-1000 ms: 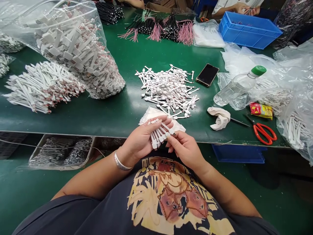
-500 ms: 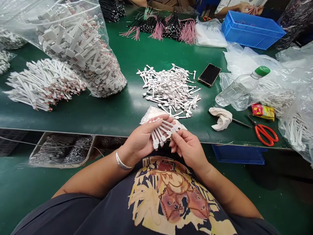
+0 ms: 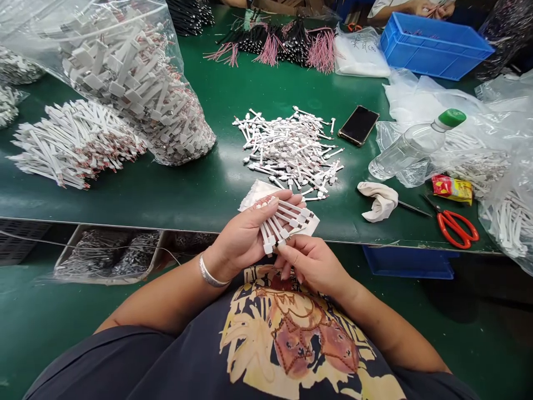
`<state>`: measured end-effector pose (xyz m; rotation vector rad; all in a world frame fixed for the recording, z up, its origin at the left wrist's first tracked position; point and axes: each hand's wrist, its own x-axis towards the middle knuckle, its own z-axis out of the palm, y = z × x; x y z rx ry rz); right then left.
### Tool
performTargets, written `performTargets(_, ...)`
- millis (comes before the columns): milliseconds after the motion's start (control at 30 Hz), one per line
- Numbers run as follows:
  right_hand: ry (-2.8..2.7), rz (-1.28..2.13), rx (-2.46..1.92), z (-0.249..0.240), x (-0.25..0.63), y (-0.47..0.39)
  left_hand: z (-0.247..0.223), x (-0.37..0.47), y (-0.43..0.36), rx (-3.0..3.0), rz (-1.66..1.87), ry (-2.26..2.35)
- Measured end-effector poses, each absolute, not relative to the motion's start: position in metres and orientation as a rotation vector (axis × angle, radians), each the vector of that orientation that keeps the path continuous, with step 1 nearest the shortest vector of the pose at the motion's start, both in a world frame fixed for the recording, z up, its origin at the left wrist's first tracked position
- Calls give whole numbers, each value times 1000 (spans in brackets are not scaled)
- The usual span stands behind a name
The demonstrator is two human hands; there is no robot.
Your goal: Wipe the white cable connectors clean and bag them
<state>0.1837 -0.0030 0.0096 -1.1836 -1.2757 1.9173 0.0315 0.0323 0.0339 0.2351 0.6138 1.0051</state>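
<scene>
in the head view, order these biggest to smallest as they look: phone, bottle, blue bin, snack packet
1. blue bin
2. bottle
3. phone and snack packet, too alike to rank

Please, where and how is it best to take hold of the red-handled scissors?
I would grip the red handles with the right hand, from the person's side: the loops lie nearest the edge of the table, while the blades point away and leftward.
</scene>
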Motion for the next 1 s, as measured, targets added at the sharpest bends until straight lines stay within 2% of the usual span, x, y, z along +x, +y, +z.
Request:
performTargets(467,-1133,1763,-1193,10,180,-8,35,32,29,230,998,558)
performTargets(767,-772,2320,-961,9,173,-4,27,34,27,383,1064,482)
performTargets(1000,-919,2056,-1087,8,169,-8,28,34,26,407,1068,531)
